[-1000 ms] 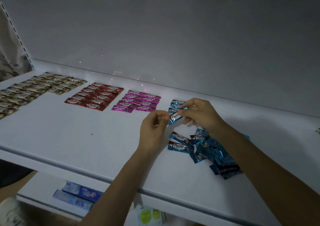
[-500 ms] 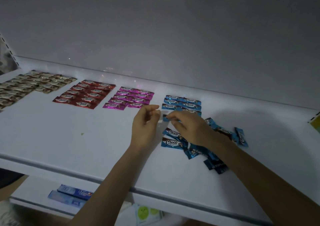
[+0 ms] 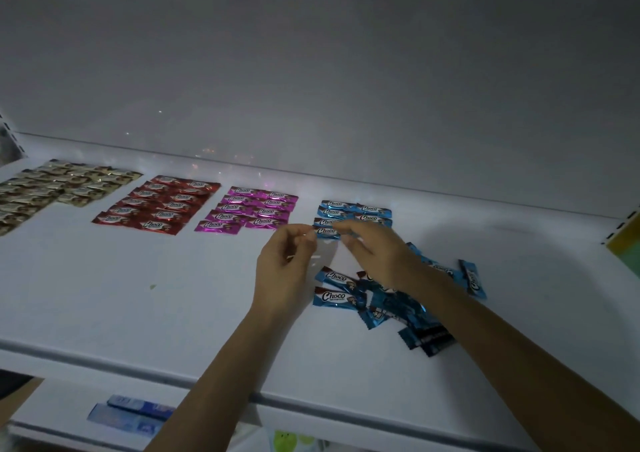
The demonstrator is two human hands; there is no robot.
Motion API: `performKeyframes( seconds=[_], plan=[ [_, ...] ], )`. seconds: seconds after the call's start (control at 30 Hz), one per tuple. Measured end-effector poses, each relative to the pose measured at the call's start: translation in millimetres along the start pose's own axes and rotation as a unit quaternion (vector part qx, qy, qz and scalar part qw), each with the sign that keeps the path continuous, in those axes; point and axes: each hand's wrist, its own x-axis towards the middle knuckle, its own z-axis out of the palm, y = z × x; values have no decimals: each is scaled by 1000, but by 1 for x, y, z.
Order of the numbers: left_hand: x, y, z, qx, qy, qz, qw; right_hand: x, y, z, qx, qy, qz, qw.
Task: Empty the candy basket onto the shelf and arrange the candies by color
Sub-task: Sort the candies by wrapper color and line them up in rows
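Head view: the left hand (image 3: 284, 271) and right hand (image 3: 377, 254) each pinch one end of a blue candy (image 3: 327, 233) with curled fingers, at the front of the blue rows (image 3: 356, 211) on the white shelf (image 3: 138, 296). A loose blue pile (image 3: 394, 309) lies beneath the right wrist. Leftward sit pink candies (image 3: 252, 209), red candies (image 3: 159, 206) and gold candies (image 3: 52, 188), each group apart

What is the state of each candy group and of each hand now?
Gold candies: flat in rows.
Red candies: flat in rows.
Pink candies: flat in rows.
Blue rows: begun, unfinished.
Blue candy: pinched at both ends.
Blue pile: loose, unsorted.
Left hand: pinches blue candy.
Right hand: pinches blue candy.
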Motion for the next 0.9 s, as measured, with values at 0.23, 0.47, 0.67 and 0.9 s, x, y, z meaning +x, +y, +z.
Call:
performKeyframes(
  seconds=[0.23,0.47,0.67,0.9],
  plan=[
    [-13,-14,17,487,-228,173,825,-48,52,-45,-103,45,169,979],
    [-30,-18,59,546,-272,130,782,-70,44,-25,-52,62,74,994],
    [-25,-26,64,533,-238,201,787,-84,45,-24,-6,98,46,994],
    [-24,-29,59,457,-214,266,821,-93,34,-32,31,77,83,993]
  ],
)
